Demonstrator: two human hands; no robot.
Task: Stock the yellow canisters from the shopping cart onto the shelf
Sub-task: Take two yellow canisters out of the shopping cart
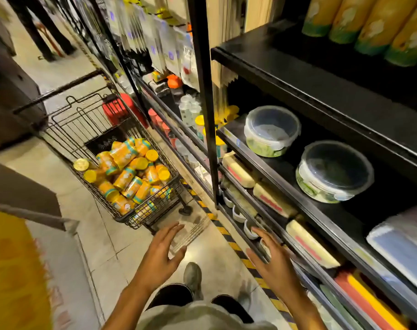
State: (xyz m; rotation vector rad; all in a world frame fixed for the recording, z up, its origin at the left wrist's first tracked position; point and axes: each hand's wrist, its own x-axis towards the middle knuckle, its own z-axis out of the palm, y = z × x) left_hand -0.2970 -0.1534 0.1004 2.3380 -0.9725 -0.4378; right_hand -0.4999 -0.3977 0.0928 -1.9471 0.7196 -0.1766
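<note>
A black wire shopping cart [88,120] stands in the aisle ahead, left of the shelving. Several yellow canisters [128,175] with teal bands lie heaped in its basket. More yellow canisters [374,22] stand upright on the top black shelf [286,67] at the upper right. My left hand [161,254] hovers below the cart's near end, fingers spread, holding nothing. My right hand [271,260] reaches forward beside the lower shelf rails, fingers straight, also holding nothing. Both hands are apart from the cart and the canisters.
Two round lidded containers [271,131] [333,171] sit on the middle shelf. Flat packs [271,198] fill the lower shelves. A black upright post [203,101] divides the shelving. Yellow-black floor tape [236,246] runs along its base. A red basket [118,108] lies beyond the cart. My shoe [193,277] is below.
</note>
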